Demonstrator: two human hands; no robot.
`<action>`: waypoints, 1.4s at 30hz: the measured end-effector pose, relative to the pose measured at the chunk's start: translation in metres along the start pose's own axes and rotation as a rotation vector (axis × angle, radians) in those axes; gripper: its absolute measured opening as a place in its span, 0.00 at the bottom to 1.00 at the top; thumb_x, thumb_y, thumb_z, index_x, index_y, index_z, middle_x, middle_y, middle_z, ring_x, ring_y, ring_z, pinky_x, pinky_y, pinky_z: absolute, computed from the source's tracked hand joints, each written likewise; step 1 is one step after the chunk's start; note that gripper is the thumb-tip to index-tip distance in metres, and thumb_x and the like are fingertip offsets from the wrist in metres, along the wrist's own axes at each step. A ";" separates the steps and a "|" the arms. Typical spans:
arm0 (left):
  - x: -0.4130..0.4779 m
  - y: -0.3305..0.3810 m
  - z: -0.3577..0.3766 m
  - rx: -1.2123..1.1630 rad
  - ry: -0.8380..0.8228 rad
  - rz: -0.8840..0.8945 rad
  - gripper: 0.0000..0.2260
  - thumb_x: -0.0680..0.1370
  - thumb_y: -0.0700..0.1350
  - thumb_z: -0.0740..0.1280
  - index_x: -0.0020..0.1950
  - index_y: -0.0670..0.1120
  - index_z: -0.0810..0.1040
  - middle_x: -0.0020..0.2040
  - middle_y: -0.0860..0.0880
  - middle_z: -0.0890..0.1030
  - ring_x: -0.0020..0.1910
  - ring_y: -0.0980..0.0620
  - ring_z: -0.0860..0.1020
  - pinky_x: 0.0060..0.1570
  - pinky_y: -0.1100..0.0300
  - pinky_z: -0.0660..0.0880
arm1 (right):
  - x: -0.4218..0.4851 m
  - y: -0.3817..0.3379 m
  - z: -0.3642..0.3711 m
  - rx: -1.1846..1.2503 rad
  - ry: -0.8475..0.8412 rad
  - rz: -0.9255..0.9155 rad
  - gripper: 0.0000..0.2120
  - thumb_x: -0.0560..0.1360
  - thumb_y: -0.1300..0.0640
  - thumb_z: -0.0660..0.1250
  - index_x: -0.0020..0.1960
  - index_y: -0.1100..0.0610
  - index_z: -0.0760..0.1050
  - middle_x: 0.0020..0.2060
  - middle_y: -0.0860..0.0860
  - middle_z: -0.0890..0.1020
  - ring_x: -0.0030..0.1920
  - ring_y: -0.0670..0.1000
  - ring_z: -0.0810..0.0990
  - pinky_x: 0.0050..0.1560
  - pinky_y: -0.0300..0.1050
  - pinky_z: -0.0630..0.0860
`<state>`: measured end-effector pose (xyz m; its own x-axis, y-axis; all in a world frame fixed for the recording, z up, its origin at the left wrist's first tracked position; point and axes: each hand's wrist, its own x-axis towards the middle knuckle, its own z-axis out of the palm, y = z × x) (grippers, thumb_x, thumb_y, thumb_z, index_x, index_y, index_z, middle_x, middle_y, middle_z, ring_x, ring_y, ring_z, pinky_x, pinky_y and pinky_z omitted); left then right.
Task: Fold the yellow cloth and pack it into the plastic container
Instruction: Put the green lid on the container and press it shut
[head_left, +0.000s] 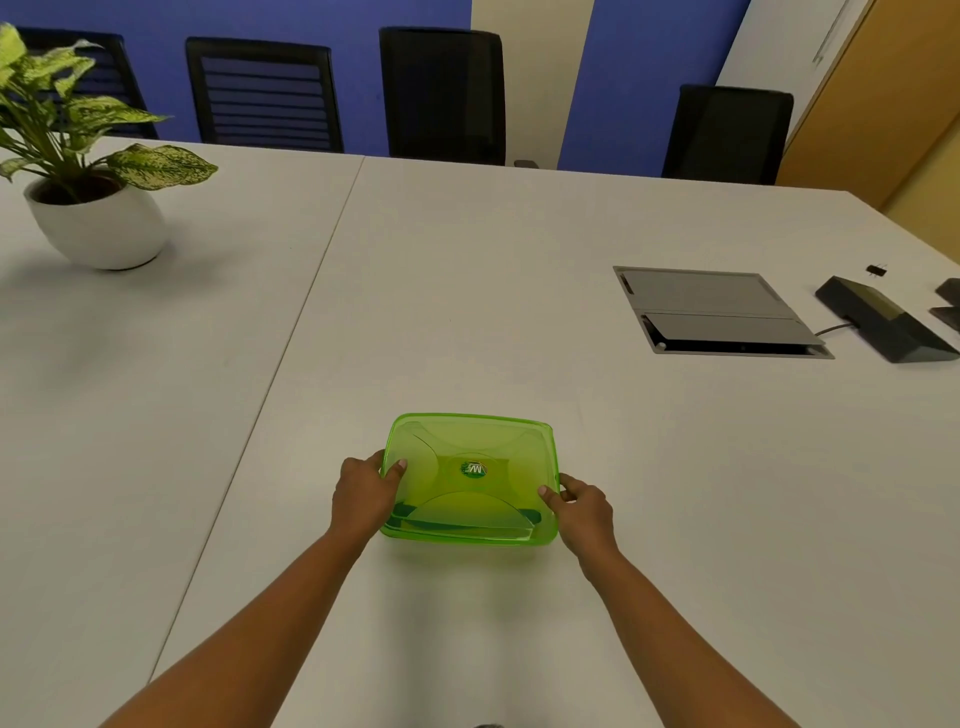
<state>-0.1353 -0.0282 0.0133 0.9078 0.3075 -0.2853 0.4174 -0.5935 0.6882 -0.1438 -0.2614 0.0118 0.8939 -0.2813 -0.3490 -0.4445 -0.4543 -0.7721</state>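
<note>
your forearms show bare from the near edge; left hand (366, 491) and right hand (579, 506) bare too, thumbnails short and pale

One container (470, 447), two hands (366, 493) (579, 512), four chairs (78, 78) (265, 93) (444, 93) (727, 135), one potted plant (96, 218).

Beyond the left hand (363, 493) and right hand (582, 506), a wide white laminate table (467, 291) reaches four black mesh office chairs (441, 93) against a blue painted wall (260, 15) with one cream stripe (530, 31).

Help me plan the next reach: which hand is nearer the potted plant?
Left. The left hand grips the left edge of the container, toward the potted plant; the right hand grips the right edge, farther away.
</note>
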 end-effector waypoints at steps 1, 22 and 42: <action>0.000 -0.002 0.001 0.012 -0.009 0.007 0.18 0.80 0.50 0.58 0.64 0.42 0.74 0.56 0.34 0.75 0.55 0.36 0.75 0.54 0.48 0.73 | 0.001 0.000 0.001 -0.029 -0.005 -0.010 0.22 0.77 0.55 0.65 0.67 0.62 0.69 0.56 0.62 0.78 0.59 0.60 0.75 0.60 0.50 0.71; -0.004 -0.017 0.026 0.000 0.134 0.009 0.20 0.81 0.53 0.49 0.68 0.46 0.67 0.56 0.38 0.79 0.56 0.38 0.75 0.49 0.52 0.69 | 0.001 0.013 0.017 -0.137 -0.074 0.045 0.26 0.79 0.41 0.47 0.51 0.61 0.72 0.45 0.58 0.76 0.49 0.63 0.78 0.53 0.57 0.77; -0.007 -0.026 0.023 -0.067 0.204 0.039 0.23 0.81 0.55 0.49 0.48 0.39 0.75 0.38 0.42 0.77 0.45 0.37 0.77 0.45 0.48 0.72 | 0.003 0.023 0.018 -0.184 -0.025 0.031 0.29 0.78 0.39 0.47 0.29 0.57 0.66 0.34 0.60 0.76 0.40 0.59 0.78 0.52 0.55 0.77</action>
<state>-0.1512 -0.0322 -0.0177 0.8930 0.4335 -0.1208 0.3718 -0.5594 0.7408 -0.1502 -0.2578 -0.0170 0.8799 -0.2775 -0.3857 -0.4727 -0.5934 -0.6514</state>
